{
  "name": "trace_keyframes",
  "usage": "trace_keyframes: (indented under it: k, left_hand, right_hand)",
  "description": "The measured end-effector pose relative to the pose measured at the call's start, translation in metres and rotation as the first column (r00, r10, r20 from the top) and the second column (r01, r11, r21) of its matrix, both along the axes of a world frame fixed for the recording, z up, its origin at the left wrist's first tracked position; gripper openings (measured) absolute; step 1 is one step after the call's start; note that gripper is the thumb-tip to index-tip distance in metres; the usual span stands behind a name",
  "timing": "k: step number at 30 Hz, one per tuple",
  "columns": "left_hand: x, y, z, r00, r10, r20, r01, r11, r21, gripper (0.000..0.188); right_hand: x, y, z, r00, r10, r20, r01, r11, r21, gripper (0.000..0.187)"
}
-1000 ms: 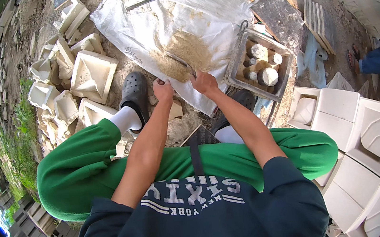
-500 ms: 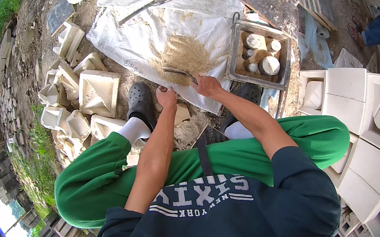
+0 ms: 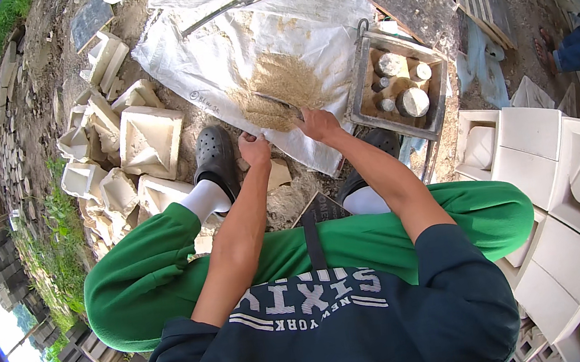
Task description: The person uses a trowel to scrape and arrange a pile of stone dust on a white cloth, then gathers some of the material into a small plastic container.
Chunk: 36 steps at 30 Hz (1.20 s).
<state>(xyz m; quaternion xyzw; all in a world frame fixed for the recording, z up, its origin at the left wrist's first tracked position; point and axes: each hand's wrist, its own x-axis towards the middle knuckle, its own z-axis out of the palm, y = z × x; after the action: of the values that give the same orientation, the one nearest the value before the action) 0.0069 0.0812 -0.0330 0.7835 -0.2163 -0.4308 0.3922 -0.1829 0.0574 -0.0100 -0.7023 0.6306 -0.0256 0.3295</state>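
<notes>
Two hands of mine work low between the feet. My right grip (image 3: pixel 318 124) is closed around the near end of a dark, narrow tool (image 3: pixel 276 100), whose blade reaches forward and to the left of that grip, over a heap of tan, sand-like grains (image 3: pixel 282 76). My left grip (image 3: pixel 253 147), left of the right one and slightly nearer my body, has its fingers bent inward at the edge of a white sheet (image 3: pixel 170 50); whether they pinch that edge, I cannot tell.

Just beyond the blade, the heap spreads thinly on the sheet: a hard push could drive grains outward, and a low blade angle could snag the weave. If the left grip does hold the edge, a tug there could tip grains onto the ground. Because the tool runs toward the left grip's side, a slip during an inward stroke could bring its blade close to those fingers.

Right of the right grip stands a framed box (image 3: pixel 394 128) containing pale cylinders (image 3: pixel 412 102); a wide swing of the elbow or tool might knock its rim. Left of the left grip, a dark shoe (image 3: pixel 214 158) sits near the sheet, where a shifted foot could drag it.
</notes>
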Motion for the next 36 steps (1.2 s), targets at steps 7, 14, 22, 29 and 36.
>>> trace_keyframes:
  k: [7, 14, 22, 29, 36]
  left_hand:
    - [-0.007, -0.002, -0.001, 0.995, -0.046, 0.085, 0.049, 0.998, -0.030, 0.052]
    - [-0.004, 0.000, 0.009, 0.986, -0.007, 0.167, 0.011, 1.000, -0.024, 0.054]
    - [-0.019, -0.004, 0.018, 0.967, -0.068, 0.245, 0.069, 0.998, 0.002, 0.055]
    - [-0.012, -0.001, 0.019, 0.977, -0.009, 0.211, 0.020, 0.999, -0.047, 0.052]
    - [-0.014, -0.003, 0.028, 0.972, -0.038, 0.231, 0.038, 0.999, 0.004, 0.050]
  right_hand:
    - [-0.006, -0.013, -0.002, 0.999, -0.046, 0.003, 0.046, 0.995, -0.094, 0.050]
    - [0.002, -0.023, 0.011, 0.994, -0.110, 0.026, 0.113, 0.987, -0.110, 0.051]
    - [-0.015, -0.034, -0.017, 0.983, -0.184, 0.015, 0.185, 0.980, -0.073, 0.064]
    - [0.002, -0.037, -0.003, 0.949, -0.285, 0.133, 0.303, 0.941, -0.149, 0.061]
    - [-0.001, -0.030, -0.015, 0.920, -0.348, 0.183, 0.385, 0.892, -0.237, 0.051]
